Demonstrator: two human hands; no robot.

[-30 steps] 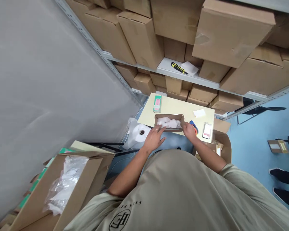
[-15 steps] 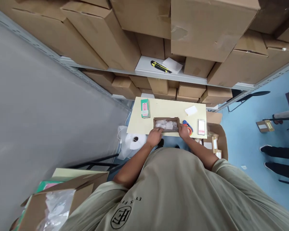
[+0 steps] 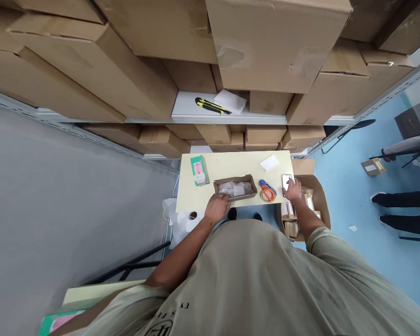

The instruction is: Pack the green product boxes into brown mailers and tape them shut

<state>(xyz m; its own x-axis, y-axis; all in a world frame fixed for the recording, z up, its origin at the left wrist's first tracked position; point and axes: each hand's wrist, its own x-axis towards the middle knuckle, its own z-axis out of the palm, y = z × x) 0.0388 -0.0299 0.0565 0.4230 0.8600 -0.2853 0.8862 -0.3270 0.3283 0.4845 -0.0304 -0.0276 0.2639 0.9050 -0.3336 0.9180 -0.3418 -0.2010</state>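
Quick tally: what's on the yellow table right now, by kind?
Green box: 1
Open carton: 1
Tape roll: 1
White slip: 1
Phone: 1
Total: 5

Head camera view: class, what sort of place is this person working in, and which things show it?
Probably a stockroom or packing area: metal shelving stacked with plain cardboard boxes, a utility knife on the shelf, and a small table bearing an open carton and a tape dispenser.
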